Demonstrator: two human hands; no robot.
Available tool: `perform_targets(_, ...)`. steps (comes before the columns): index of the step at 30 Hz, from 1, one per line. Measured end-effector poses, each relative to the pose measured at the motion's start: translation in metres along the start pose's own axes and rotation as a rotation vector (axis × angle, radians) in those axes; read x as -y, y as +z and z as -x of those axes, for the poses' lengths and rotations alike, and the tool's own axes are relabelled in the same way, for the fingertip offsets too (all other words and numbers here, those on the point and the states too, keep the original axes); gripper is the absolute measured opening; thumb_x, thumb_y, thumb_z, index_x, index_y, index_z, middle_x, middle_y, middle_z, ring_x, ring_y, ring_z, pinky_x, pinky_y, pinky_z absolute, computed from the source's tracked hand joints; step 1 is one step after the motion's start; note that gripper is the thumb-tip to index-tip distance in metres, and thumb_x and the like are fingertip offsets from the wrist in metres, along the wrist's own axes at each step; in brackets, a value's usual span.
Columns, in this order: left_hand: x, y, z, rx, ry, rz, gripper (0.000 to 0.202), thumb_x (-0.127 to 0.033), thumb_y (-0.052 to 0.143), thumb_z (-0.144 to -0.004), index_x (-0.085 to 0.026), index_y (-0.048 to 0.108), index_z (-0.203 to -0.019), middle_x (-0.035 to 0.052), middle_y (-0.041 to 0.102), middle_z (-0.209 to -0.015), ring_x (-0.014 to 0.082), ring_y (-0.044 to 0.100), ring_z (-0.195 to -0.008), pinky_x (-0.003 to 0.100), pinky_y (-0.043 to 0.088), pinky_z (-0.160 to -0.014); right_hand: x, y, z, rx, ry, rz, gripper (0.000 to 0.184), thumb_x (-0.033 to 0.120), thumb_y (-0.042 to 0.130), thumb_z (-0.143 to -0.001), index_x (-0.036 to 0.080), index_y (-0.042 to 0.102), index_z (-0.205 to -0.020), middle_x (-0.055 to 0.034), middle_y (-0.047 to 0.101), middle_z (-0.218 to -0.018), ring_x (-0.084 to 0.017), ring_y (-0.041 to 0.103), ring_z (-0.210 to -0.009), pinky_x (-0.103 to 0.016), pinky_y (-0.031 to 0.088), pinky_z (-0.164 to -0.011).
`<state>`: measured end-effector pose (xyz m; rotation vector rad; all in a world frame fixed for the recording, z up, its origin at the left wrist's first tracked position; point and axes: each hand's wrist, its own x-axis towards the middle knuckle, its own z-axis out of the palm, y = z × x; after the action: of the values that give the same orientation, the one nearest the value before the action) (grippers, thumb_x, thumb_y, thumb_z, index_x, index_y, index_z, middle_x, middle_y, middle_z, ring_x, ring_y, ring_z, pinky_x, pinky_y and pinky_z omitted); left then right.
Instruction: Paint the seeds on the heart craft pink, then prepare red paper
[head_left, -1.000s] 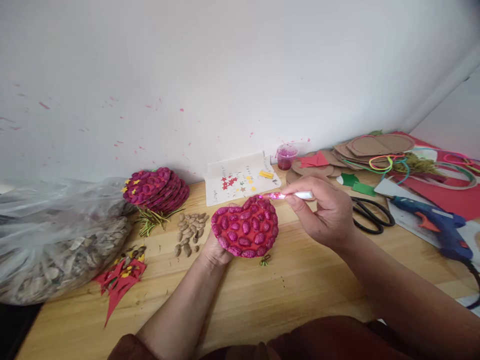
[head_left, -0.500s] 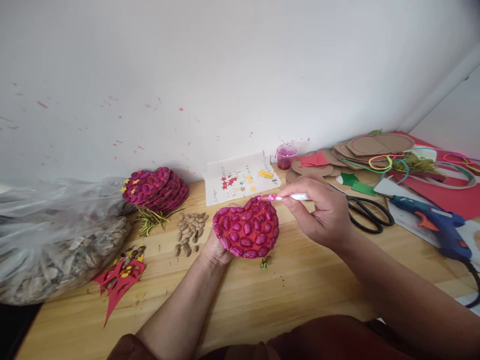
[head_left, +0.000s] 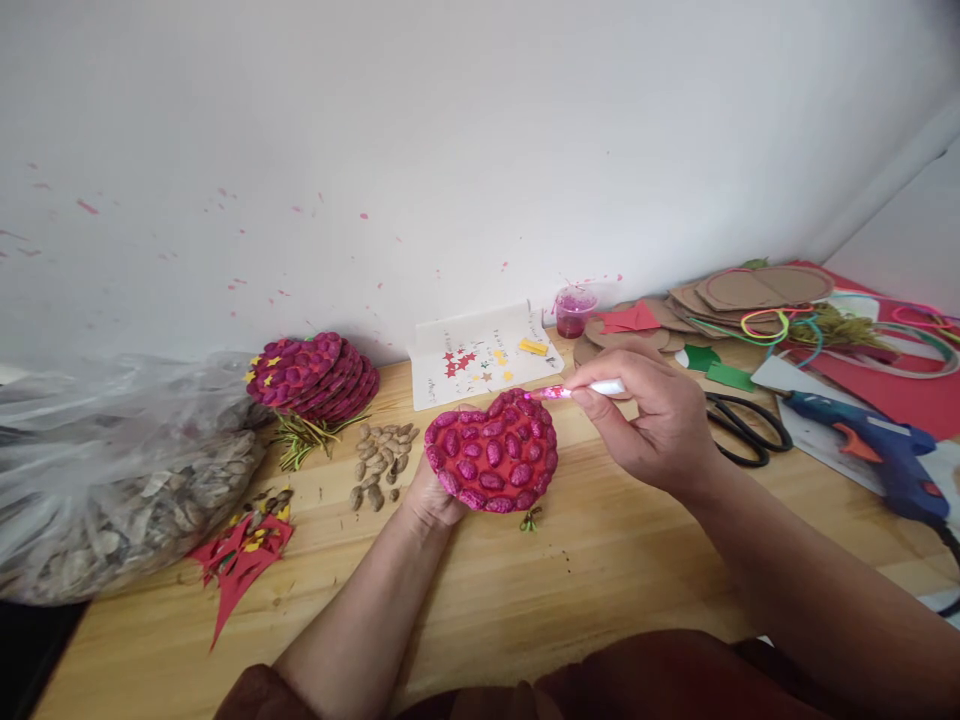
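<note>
My left hand (head_left: 437,492) supports a red heart (head_left: 517,470) from underneath, its fingers mostly hidden behind it. Peanut shells painted magenta cover the face of the heart, with red showing between them. Pinched in my right hand (head_left: 645,415) is a white paintbrush (head_left: 606,387) with a pink, paint-smeared front end. Its tip meets or nearly meets the heart's upper right edge. Unpainted peanut shells (head_left: 382,455) lie loose to the left of the heart. A small tied green bit (head_left: 530,519) rests just below it.
Finished-looking magenta pieces (head_left: 311,370) are stacked at the left, near a plastic bag of shells (head_left: 172,500) and red paper scraps (head_left: 244,565). A cup of magenta paint (head_left: 575,312) stands by a paper sheet (head_left: 435,345). Cardboard shapes (head_left: 765,288), black-handled scissors (head_left: 750,430) and a blue glue gun (head_left: 892,450) lie right.
My right hand and the paintbrush have shifted slightly right along the heart's upper edge. The heart stays in my left hand, almost unmoved.
</note>
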<state>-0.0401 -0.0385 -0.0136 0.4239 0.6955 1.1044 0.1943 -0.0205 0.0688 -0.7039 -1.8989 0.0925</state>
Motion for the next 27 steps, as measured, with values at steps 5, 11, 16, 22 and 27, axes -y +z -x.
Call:
perform_targets(5, -0.002, 0.008, 0.002, -0.063, 0.003, -0.005, 0.022, -0.020, 0.071, -0.083, -0.020, 0.071, -0.105, 0.0096, 0.080, -0.115, 0.0328, 0.073, -0.115, 0.053, 0.052, -0.109, 0.000, 0.002, 0.001, 0.004, 0.030, -0.032, 0.011, 0.014, 0.066, -0.093, 0.023, 0.071, -0.098, -0.0014, 0.076, -0.085, -0.018, 0.066, -0.079, -0.034, 0.053, -0.076)
perform_targets(11, -0.003, 0.015, 0.006, -0.070, 0.019, 0.010, 0.013, -0.019, 0.074, -0.080, -0.018, 0.072, -0.093, 0.0092, 0.081, -0.105, 0.0315, 0.074, -0.111, 0.050, 0.053, -0.109, 0.002, 0.001, -0.001, 0.008, 0.011, -0.007, 0.013, 0.013, 0.066, -0.093, 0.024, 0.070, -0.097, -0.0005, 0.075, -0.084, -0.018, 0.065, -0.078, -0.032, 0.053, -0.074)
perform_targets(16, -0.006, 0.012, 0.009, -0.028, 0.028, 0.002, 0.011, -0.022, 0.078, -0.080, -0.021, 0.073, -0.090, 0.0035, 0.081, -0.091, 0.0295, 0.075, -0.108, 0.049, 0.051, -0.111, 0.000, -0.001, -0.001, -0.004, 0.014, -0.002, 0.012, 0.014, 0.066, -0.093, 0.025, 0.071, -0.096, -0.0010, 0.076, -0.085, -0.019, 0.067, -0.079, -0.034, 0.054, -0.076)
perform_targets(22, -0.002, 0.002, 0.005, -0.043, 0.075, -0.015, 0.012, -0.021, 0.074, -0.080, -0.022, 0.073, -0.092, 0.0045, 0.081, -0.098, 0.0316, 0.073, -0.114, 0.051, 0.048, -0.113, 0.000, 0.000, -0.001, 0.003, 0.015, -0.006, 0.012, 0.015, 0.065, -0.094, 0.025, 0.071, -0.097, -0.0007, 0.077, -0.084, -0.018, 0.067, -0.076, -0.034, 0.054, -0.074)
perform_targets(27, -0.001, -0.002, 0.003, -0.028, 0.030, -0.021, 0.017, -0.023, 0.073, -0.081, -0.023, 0.072, -0.098, 0.0053, 0.081, -0.108, 0.0325, 0.072, -0.118, 0.053, 0.049, -0.113, 0.001, -0.002, -0.001, -0.027, 0.020, 0.033, 0.012, 0.015, 0.065, -0.093, 0.026, 0.071, -0.096, -0.0014, 0.077, -0.085, -0.020, 0.068, -0.077, -0.036, 0.056, -0.075)
